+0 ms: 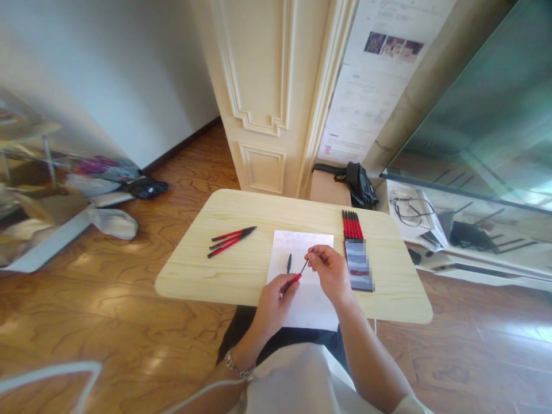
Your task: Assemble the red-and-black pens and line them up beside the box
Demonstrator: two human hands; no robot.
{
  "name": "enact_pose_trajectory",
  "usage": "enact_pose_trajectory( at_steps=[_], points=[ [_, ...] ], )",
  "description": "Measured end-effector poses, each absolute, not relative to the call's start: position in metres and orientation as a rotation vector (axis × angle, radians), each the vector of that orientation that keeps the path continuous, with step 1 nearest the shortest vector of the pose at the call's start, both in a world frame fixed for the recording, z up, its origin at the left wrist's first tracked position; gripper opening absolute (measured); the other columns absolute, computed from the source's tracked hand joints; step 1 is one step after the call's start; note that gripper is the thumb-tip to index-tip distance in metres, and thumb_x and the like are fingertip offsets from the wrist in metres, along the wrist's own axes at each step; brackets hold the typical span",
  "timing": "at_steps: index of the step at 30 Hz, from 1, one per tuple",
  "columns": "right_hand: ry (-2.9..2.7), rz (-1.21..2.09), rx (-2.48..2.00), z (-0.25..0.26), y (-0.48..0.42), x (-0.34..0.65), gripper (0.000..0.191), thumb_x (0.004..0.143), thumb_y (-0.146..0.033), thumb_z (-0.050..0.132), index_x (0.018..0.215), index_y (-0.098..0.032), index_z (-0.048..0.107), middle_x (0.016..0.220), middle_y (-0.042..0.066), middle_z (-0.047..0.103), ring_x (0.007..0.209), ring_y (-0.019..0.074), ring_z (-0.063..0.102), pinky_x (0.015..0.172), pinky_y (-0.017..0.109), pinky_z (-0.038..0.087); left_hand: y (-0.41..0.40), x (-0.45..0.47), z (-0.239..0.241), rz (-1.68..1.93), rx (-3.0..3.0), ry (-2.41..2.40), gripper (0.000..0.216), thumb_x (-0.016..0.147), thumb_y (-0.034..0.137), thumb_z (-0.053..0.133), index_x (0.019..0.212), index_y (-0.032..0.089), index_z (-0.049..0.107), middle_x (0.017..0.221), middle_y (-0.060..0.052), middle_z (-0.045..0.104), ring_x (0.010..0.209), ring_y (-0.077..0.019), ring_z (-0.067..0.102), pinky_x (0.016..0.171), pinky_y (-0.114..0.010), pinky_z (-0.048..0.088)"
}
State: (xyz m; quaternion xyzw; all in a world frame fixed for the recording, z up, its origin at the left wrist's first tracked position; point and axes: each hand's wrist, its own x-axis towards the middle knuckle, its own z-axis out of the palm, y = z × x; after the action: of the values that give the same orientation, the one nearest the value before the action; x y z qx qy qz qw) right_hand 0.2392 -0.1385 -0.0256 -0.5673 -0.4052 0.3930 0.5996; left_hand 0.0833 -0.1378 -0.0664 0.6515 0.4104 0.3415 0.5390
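My left hand [275, 299] is closed around a red pen barrel [297, 278], whose red end sticks out past the fingers. From that end a thin dark pen refill [304, 268] runs up to my right hand [331, 273], which pinches its far end between thumb and fingers. Both hands are over a white sheet of paper [308, 313]. On the sheet, just beyond my left hand, lies a small black pointed pen part [289, 263]. Three red and black pens [233, 240] lie loosely at the left of the table.
Several red and black pens [353, 225] lie side by side at the table's [185, 270] right, above a phone [359, 264]. Behind the table stand a cream panelled door [263, 115] and a black bag [361, 187]. A large screen [483, 115] is at the right.
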Motion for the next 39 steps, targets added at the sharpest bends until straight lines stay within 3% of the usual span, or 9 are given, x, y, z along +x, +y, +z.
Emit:
enact_pose_trajectory(
  at_steps=[7, 18, 23, 30, 39],
  points=[
    [-1.075, 0.985, -1.444, -0.036, -0.153, 0.231, 0.021, 0.08, -0.035, 0.059, 0.09, -0.018, 0.065, 0.078, 0.004, 0.068, 0.071, 0.0152, 0.061, 0.065, 0.027, 0.047, -0.137, 0.083, -0.064, 0.805, 1.516, 0.951, 0.027, 0.088, 0.035, 0.051, 0.105, 0.018, 0.065, 0.099, -0.006, 0.068, 0.086, -0.0182, 0.064, 0.074, -0.027, 0.05],
    [-1.206, 0.951, -1.62, -0.038, -0.154, 0.238, 0.022, 0.08, -0.038, 0.058, 0.075, -0.017, 0.063, 0.067, 0.0, 0.062, 0.061, 0.0122, 0.053, 0.056, 0.023, 0.04, -0.138, 0.079, -0.068, 0.815, 1.479, 1.003, 0.029, 0.085, 0.038, 0.054, 0.102, 0.018, 0.067, 0.095, -0.007, 0.07, 0.083, -0.02, 0.065, 0.071, -0.028, 0.05],
    [-1.349, 1.098, -1.534, -0.047, -0.143, 0.246, 0.02, 0.077, -0.035, 0.062, 0.087, -0.018, 0.066, 0.083, 0.002, 0.068, 0.075, 0.0146, 0.06, 0.068, 0.026, 0.045, -0.138, 0.074, -0.072, 0.826, 1.44, 1.0, 0.03, 0.085, 0.038, 0.054, 0.104, 0.017, 0.065, 0.094, -0.007, 0.07, 0.08, -0.0188, 0.064, 0.071, -0.028, 0.05],
    [-1.506, 0.766, -1.95, -0.075, -0.11, 0.242, 0.019, 0.082, -0.027, 0.056, 0.096, -0.02, 0.068, 0.089, 0.004, 0.069, 0.081, 0.0157, 0.062, 0.076, 0.026, 0.044, -0.136, 0.066, -0.079, 0.855, 1.369, 1.048, 0.033, 0.085, 0.04, 0.054, 0.104, 0.016, 0.064, 0.088, -0.006, 0.069, 0.077, -0.0182, 0.064, 0.072, -0.028, 0.051],
    [-1.635, 0.691, -2.154, -0.078, -0.093, 0.231, 0.021, 0.081, -0.026, 0.052, 0.096, -0.024, 0.068, 0.096, 0.004, 0.069, 0.088, 0.0174, 0.062, 0.077, 0.025, 0.042, -0.133, 0.058, -0.082, 0.889, 1.327, 1.085, 0.033, 0.083, 0.041, 0.056, 0.104, 0.016, 0.064, 0.089, -0.007, 0.069, 0.078, -0.0188, 0.065, 0.074, -0.03, 0.051]
  ],
)
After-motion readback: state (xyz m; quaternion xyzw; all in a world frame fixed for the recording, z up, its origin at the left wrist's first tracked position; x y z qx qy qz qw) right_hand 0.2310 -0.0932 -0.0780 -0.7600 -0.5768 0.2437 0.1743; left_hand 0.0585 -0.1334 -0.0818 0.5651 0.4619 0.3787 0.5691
